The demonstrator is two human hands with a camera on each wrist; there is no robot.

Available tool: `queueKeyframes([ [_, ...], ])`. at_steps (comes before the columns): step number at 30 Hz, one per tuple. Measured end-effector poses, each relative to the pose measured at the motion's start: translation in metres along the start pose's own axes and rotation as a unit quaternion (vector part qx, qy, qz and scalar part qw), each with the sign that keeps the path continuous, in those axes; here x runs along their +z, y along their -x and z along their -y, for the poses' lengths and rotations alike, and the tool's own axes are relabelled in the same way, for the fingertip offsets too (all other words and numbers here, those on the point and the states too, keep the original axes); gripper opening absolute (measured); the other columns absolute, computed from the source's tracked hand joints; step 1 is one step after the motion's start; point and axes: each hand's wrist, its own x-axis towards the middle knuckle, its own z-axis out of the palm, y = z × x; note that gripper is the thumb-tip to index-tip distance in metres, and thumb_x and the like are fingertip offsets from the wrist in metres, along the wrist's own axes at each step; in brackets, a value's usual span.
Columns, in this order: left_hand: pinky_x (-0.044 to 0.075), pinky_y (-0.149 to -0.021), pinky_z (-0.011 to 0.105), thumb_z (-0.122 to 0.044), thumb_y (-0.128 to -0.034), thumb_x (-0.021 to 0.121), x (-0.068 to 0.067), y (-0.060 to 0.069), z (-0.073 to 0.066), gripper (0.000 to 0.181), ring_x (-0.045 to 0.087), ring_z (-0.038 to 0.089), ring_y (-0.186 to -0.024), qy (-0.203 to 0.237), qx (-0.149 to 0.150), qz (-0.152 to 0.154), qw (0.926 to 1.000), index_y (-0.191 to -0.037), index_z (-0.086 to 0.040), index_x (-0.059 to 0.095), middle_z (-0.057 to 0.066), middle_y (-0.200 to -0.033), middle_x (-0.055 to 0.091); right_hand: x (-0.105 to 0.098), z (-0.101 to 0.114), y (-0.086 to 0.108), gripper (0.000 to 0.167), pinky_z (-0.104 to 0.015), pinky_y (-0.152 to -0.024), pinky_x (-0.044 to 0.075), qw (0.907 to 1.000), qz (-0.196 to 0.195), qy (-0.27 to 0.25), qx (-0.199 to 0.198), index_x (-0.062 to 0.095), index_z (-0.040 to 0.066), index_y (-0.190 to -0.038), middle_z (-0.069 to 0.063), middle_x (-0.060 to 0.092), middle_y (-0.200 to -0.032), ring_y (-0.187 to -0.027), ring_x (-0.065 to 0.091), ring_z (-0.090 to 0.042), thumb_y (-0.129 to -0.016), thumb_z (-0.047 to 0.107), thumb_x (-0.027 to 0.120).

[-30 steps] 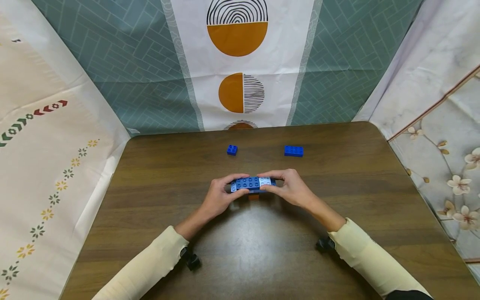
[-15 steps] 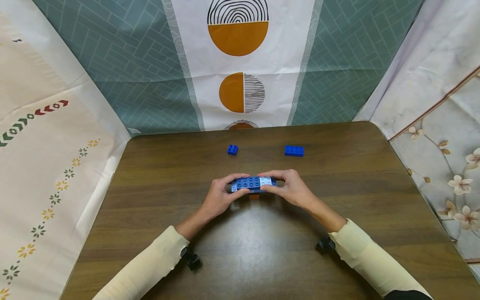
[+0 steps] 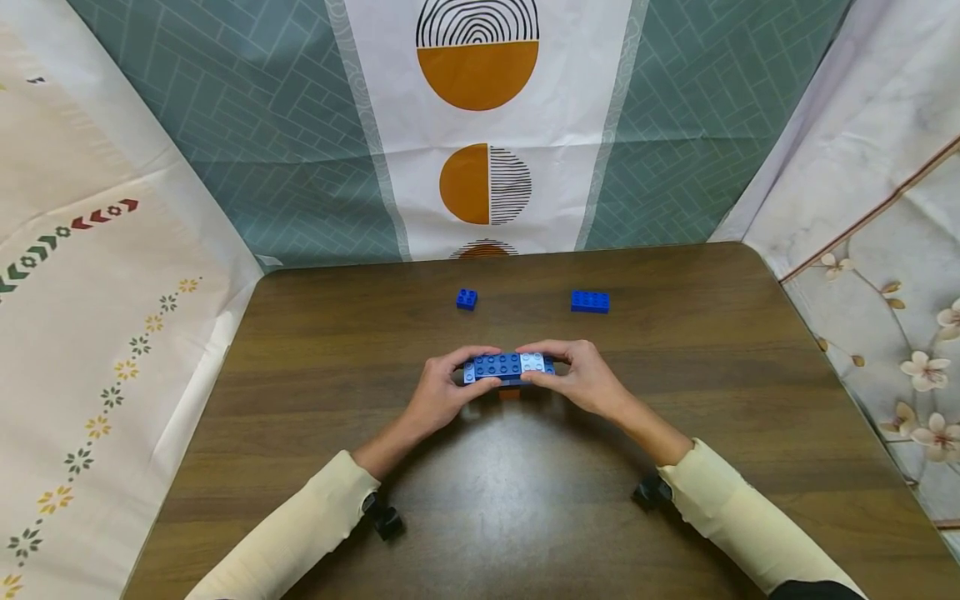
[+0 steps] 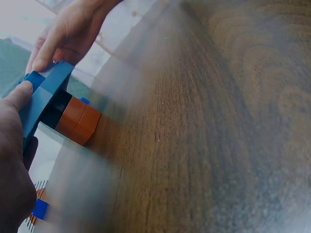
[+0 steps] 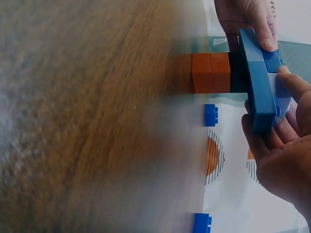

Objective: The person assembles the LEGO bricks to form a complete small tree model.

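Observation:
Both hands are on a stack of toy building bricks in the middle of the table. My left hand (image 3: 437, 387) grips the left end of its wide blue top, thumb on the near side and fingers on the far side. At the other end my right hand (image 3: 588, 379) holds the top likewise. A blue brick (image 3: 497, 365) and a pale blue brick (image 3: 532, 362) form part of the upper layer, studs up. Underneath, the right wrist view shows a dark brick (image 5: 238, 73) over two orange bricks (image 5: 211, 73), which stand on the table.
Toward the back of the wooden table (image 3: 337, 333) lie a small blue brick (image 3: 467, 299) and, further right, a longer blue brick (image 3: 590, 302). Patterned cloths hang behind the table and at both sides.

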Motion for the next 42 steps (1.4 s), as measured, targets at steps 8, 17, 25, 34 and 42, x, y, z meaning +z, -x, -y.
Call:
queueKeyframes([
  [8,0.058,-0.093,0.047,-0.014,-0.0912,0.087,-0.003,-0.001,0.004,0.040,0.071,0.020,-0.108,-0.003,-0.014,0.006,0.9999,-0.129,-0.015,0.075,0.005,-0.126,0.076,-0.006,0.002,0.000,0.040,-0.052,-0.093,0.055,0.9996,0.026,-0.005,0.011,0.075,0.010,-0.134,-0.010,0.074,-0.130,-0.108,0.066,-0.025,-0.096,0.018,0.083],
  [17,0.059,-0.093,0.046,-0.023,-0.0928,0.086,-0.004,-0.001,0.004,0.040,0.070,0.020,-0.109,-0.011,-0.026,0.014,0.9995,-0.130,-0.015,0.075,0.002,-0.128,0.075,-0.024,-0.003,-0.003,0.047,-0.062,-0.111,0.046,0.9992,0.009,-0.039,-0.006,0.070,0.011,-0.141,-0.005,0.070,-0.138,-0.132,0.063,-0.028,-0.096,0.014,0.082],
  [25,0.059,-0.092,0.046,-0.021,-0.0923,0.086,-0.004,-0.001,0.002,0.040,0.070,0.021,-0.109,-0.003,-0.041,0.016,0.9990,-0.130,-0.017,0.075,0.001,-0.129,0.074,-0.055,-0.020,-0.010,0.062,-0.055,-0.116,0.042,0.9955,-0.067,-0.062,-0.027,0.058,0.008,-0.152,-0.012,0.061,-0.150,-0.141,0.055,-0.035,-0.095,0.002,0.080],
  [34,0.059,-0.092,0.051,-0.015,-0.0911,0.087,-0.003,0.000,0.002,0.041,0.070,0.026,-0.108,0.009,-0.043,0.010,0.9990,-0.130,-0.012,0.075,0.007,-0.129,0.074,-0.085,-0.046,-0.015,0.075,-0.054,-0.123,0.031,0.9880,-0.139,-0.067,0.013,0.043,0.007,-0.162,-0.016,0.044,-0.165,-0.154,0.038,-0.033,-0.097,0.003,0.078],
  [42,0.059,-0.090,0.047,-0.021,-0.0921,0.087,-0.004,-0.001,0.000,0.040,0.070,0.021,-0.106,0.001,-0.038,0.016,0.9992,-0.130,-0.017,0.075,0.002,-0.127,0.075,-0.100,-0.068,-0.019,0.093,-0.042,-0.128,0.020,0.9834,-0.131,-0.098,0.079,0.018,0.010,-0.171,-0.007,0.017,-0.177,-0.162,0.017,-0.024,-0.099,0.005,0.076],
])
